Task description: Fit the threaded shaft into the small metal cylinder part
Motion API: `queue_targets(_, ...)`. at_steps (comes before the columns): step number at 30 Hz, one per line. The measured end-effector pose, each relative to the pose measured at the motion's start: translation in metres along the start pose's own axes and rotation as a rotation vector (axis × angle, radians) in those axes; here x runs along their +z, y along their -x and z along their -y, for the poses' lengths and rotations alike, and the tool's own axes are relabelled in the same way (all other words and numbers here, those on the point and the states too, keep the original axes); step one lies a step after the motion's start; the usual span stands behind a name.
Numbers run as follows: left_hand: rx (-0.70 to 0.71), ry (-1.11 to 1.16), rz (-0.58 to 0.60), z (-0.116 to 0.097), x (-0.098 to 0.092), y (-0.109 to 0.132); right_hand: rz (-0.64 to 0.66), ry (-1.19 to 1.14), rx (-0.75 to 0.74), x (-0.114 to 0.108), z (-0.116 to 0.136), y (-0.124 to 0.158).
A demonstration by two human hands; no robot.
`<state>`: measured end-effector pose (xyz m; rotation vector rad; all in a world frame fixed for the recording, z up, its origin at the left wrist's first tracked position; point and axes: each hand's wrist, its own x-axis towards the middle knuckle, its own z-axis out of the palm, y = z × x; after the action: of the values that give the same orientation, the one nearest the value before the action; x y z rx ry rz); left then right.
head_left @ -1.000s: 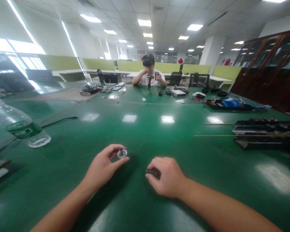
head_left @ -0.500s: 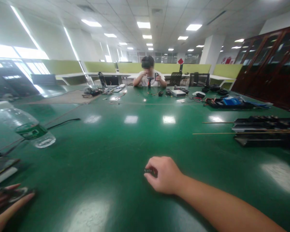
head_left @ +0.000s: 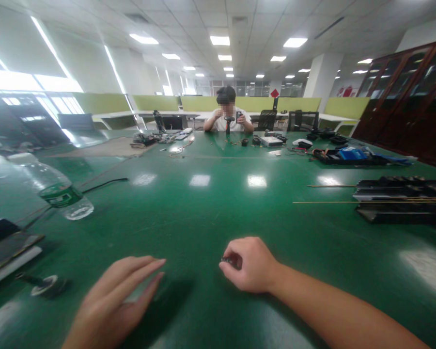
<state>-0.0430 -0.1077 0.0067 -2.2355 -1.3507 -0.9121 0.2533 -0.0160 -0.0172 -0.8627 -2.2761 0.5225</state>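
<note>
My right hand [head_left: 252,264] is closed around a small dark part [head_left: 229,262] with a row of light spots along it, just above or on the green table [head_left: 189,218]. Its exact kind is mostly hidden by the fingers. To its left, my left hand [head_left: 119,295] hovers over the table with fingers stretched and nothing between them. Farther left lies a dark round object with a pale ring and a short stem [head_left: 45,285], apart from both hands.
A clear water bottle [head_left: 60,191] leans at the left, above a dark flat stack [head_left: 7,247]. Black rails with thin rods [head_left: 392,203] lie at the right, where another person's hand shows at the edge. Across the table sits a person [head_left: 227,114] among small parts.
My left hand has let go of the dark ringed object at the left and moved right, toward my right hand. My right hand keeps its grip. The view has shifted slightly.
</note>
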Motion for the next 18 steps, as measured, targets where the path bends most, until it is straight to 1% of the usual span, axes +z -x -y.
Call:
queue_targets(1, 0.053, 0.041, 0.049, -0.015, 0.01, -0.008, 0.0, 0.002, -0.013, 0.0, 0.001, 0.001)
queue_targets(4, 0.185, 0.159, 0.103, -0.055, 0.034, -0.033, 0.01, 0.011, -0.078, 0.002, 0.003, 0.004)
queue_targets(6, 0.266, 0.222, 0.14, -0.072, 0.044, -0.046, 0.027, 0.038, -0.126, 0.004, 0.004, 0.005)
queue_targets(8, 0.322, 0.272, 0.169, -0.08, 0.05, -0.054, 0.045, 0.067, -0.156, 0.007, 0.005, 0.006)
queue_targets(11, 0.32, 0.301, 0.17, -0.081, 0.054, -0.057, 0.068, 0.063, -0.154, 0.009, 0.006, 0.005)
queue_targets(14, 0.27, 0.292, 0.162, -0.07, 0.053, -0.049, 0.104, 0.003, -0.127, 0.008, 0.006, 0.004)
queue_targets(16, 0.174, 0.251, 0.154, -0.053, 0.046, -0.039, 0.123, -0.023, -0.109, 0.006, 0.006, 0.004)
queue_targets(18, -0.019, 0.18, 0.129, -0.031, 0.032, -0.027, 0.133, -0.013, -0.1, 0.004, 0.005, 0.003)
